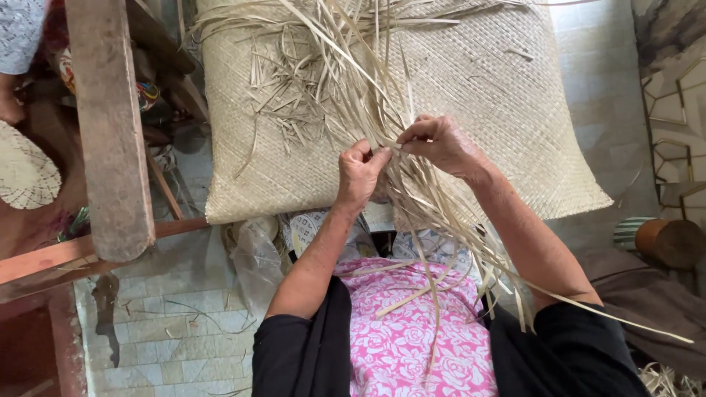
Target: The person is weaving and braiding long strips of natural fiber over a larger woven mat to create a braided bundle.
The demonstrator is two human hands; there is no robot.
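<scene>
Head view looks down on a pale tiled floor (176,323), with a worn wooden beam (110,125) standing at the left. Right of it a woven palm mat (500,95) spreads away from the person. Loose palm strips (346,66) fan over its near edge, their long axis running from the upper left down toward the pink floral lap (404,338). Left hand (360,173) has its grip pressed together on the strips; right hand (441,143) pinches them just beside. A round drum-shaped container (662,239) lies far right.
</scene>
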